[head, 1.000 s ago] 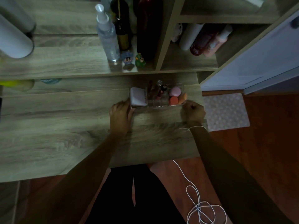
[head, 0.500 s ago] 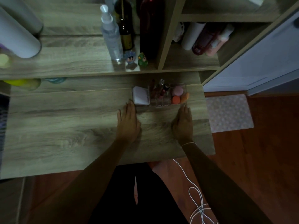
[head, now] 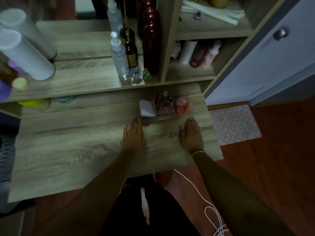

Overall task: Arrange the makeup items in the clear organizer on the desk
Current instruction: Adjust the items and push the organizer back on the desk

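Observation:
The clear organizer (head: pixel 163 117) stands at the back right of the wooden desk (head: pixel 71 150). It holds a white compact (head: pixel 147 108) at its left end, several small lipstick and polish bottles (head: pixel 164 101) in the middle, and pink and orange sponges (head: pixel 181 104) at its right end. My left hand (head: pixel 133 136) lies flat on the desk just in front of the organizer's left corner, fingers together, holding nothing. My right hand (head: pixel 191 134) lies flat in front of the right corner, also holding nothing. Neither hand touches the organizer.
A raised shelf behind holds a clear spray bottle (head: pixel 119 57), brown bottle (head: pixel 131 51), dark red bottle (head: pixel 150 40), two small figurines (head: pixel 140 74) and white cylinders (head: pixel 25 53). A white cupboard door (head: pixel 272 57) and a dotted mat (head: pixel 233 123) are at right. A white cord (head: pixel 201 198) hangs below.
Both hands let go of the organizer's ends, drew back toward me and now lie flat on the desk. The head camera tilted up slightly.

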The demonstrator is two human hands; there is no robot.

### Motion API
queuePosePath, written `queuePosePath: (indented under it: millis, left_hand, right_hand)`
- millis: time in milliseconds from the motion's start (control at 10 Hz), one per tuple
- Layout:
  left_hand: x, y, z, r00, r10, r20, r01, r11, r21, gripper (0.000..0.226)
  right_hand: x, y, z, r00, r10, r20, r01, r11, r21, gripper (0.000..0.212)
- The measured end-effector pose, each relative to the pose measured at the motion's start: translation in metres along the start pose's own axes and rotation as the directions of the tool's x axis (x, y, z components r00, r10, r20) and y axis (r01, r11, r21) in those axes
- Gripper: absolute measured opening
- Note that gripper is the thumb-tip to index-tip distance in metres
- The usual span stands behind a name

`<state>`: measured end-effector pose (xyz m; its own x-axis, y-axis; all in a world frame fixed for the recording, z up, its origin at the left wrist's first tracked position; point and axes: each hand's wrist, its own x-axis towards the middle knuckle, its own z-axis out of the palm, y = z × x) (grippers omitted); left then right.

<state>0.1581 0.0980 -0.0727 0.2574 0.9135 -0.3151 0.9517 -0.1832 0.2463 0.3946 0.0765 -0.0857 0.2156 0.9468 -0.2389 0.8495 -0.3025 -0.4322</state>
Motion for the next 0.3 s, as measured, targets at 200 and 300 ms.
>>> queuePosePath:
  millis: [200, 300]
  left_hand:
    - [-0.027, 0.019, -0.02, 0.96, 0.233, -0.152, -0.225, 0.972, 0.068, 0.054]
    - [-0.035, 0.022, -0.03, 0.939, 0.324, -0.117, -0.318, 0.946, 0.068, 0.055]
  right_hand:
    - [-0.044, -0.015, -0.006, 0.996, 0.018, -0.086, -0.024, 0.997, -0.07, 0.056]
    - [-0.06, -0.029, -0.008, 0.995, 0.056, -0.083, -0.059, 0.998, -0.033, 0.054]
